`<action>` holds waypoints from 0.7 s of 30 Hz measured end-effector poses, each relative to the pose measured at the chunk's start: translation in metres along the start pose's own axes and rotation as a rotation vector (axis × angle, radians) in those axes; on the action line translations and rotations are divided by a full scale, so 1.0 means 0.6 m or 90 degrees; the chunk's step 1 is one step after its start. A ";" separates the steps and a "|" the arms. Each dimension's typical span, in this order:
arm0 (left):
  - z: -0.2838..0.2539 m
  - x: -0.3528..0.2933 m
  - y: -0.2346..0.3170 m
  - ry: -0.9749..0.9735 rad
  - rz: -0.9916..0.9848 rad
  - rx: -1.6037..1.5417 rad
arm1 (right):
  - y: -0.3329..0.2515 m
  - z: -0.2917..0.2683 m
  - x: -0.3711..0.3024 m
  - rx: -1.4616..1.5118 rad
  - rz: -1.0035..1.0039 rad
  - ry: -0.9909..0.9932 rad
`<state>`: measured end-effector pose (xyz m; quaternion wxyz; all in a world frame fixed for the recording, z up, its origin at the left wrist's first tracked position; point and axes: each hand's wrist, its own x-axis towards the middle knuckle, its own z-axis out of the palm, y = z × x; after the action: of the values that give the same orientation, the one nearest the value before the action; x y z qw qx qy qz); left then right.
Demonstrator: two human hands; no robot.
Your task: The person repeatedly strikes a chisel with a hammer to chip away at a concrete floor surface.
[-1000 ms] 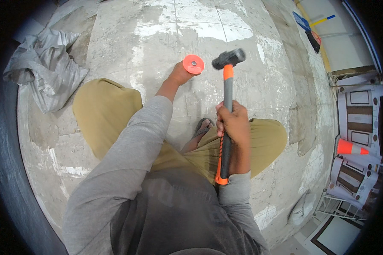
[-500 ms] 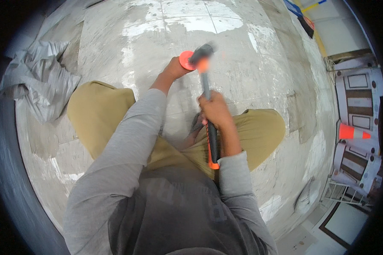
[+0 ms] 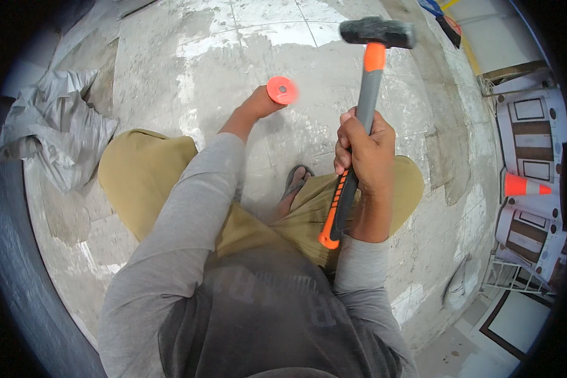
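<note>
My left hand [image 3: 257, 105] is closed around a chisel [image 3: 277, 94], held out over the floor in front of me. The chisel's round orange-red guard faces up, with the grey metal striking end at its centre; guard and hand hide the shaft and tip. In my right hand [image 3: 370, 151] is a club hammer [image 3: 370, 85], gripped around its grey, black and orange handle. Its dark, heavy head is raised, apart from the chisel and to the right of it.
The bare, patchy grey floor [image 3: 321, 129] has whitish smears and tile lines. A crumpled grey-white sack [image 3: 66, 135] lies at left. My sandalled foot [image 3: 296, 179] rests between my bent legs. At right stand an orange-and-white cone [image 3: 524, 184] and patterned panels [image 3: 532, 135].
The hammer has swung up and to the right, away from the chisel's striking end, with my right hand rising too. My left hand and the chisel have stayed almost still.
</note>
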<state>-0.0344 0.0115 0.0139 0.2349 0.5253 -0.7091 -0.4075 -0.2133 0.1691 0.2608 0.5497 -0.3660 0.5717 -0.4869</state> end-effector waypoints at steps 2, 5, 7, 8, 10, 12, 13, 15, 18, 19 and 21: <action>0.010 0.006 0.005 -0.004 -0.021 0.010 | 0.010 0.001 0.008 -0.033 -0.001 0.014; 0.031 0.014 0.024 -0.010 -0.061 0.013 | 0.116 -0.003 0.038 -0.158 0.099 -0.011; 0.036 0.007 -0.068 0.093 0.054 0.088 | 0.164 0.018 0.047 -0.160 0.214 -0.088; 0.019 0.010 -0.106 0.147 0.112 0.130 | 0.176 0.024 0.045 -0.127 0.252 -0.107; 0.058 -0.025 -0.085 0.106 0.023 0.182 | 0.190 -0.016 0.034 -0.089 0.322 -0.062; 0.069 -0.035 -0.060 0.155 -0.020 0.230 | 0.179 -0.035 0.035 -0.064 0.337 -0.019; 0.068 -0.036 -0.047 0.189 -0.019 0.222 | 0.171 -0.034 0.037 -0.059 0.317 -0.006; 0.084 -0.024 -0.024 0.226 0.003 0.173 | 0.162 -0.032 0.038 -0.048 0.286 0.023; 0.112 -0.012 0.015 0.178 0.058 0.160 | 0.155 -0.038 0.052 0.112 0.225 0.055; 0.118 -0.011 0.028 0.161 0.071 0.162 | 0.149 -0.040 0.055 0.129 0.221 0.059; 0.127 -0.014 0.049 0.123 0.103 0.166 | 0.141 -0.043 0.057 0.166 0.211 0.073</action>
<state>-0.1061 0.0482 -0.0035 0.2640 0.5294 -0.7700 -0.2392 -0.2334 0.1624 0.1683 0.6314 -0.1645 0.5866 -0.4798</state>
